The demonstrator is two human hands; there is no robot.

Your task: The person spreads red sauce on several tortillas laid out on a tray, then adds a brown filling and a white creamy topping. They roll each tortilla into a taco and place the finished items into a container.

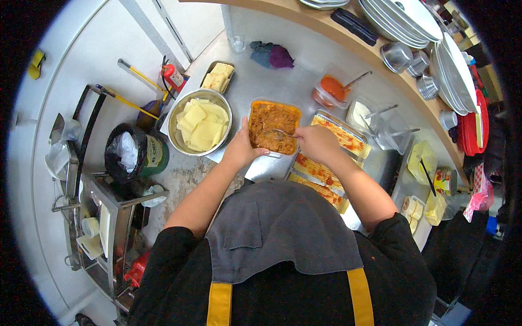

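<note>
A rectangular clear container [299, 107] full of orange-brown meat sauce [270, 118] stands on the metal table in front of me. My left hand [244, 146] grips its near left corner, fingers along the side and thumb at the near edge. In my right hand [318, 142] is a metal spoon [281, 132], its bowl dipped into the sauce. Just right of the container lie trays of ridged lasagna sheets [323, 173] streaked with red sauce, partly hidden by my right forearm. A steel bowl [175, 137] of pale ridged pasta sheets [200, 125] sits to the left.
Behind the bowl is a small tray of pasta sheets [218, 77]. Tubs of red sauce [332, 86] and white cream [359, 116] hold utensils at the back right. A cloth [273, 55] lies at the back. A shelf with plates [399, 23] overhangs the table; a bin [128, 152] stands left.
</note>
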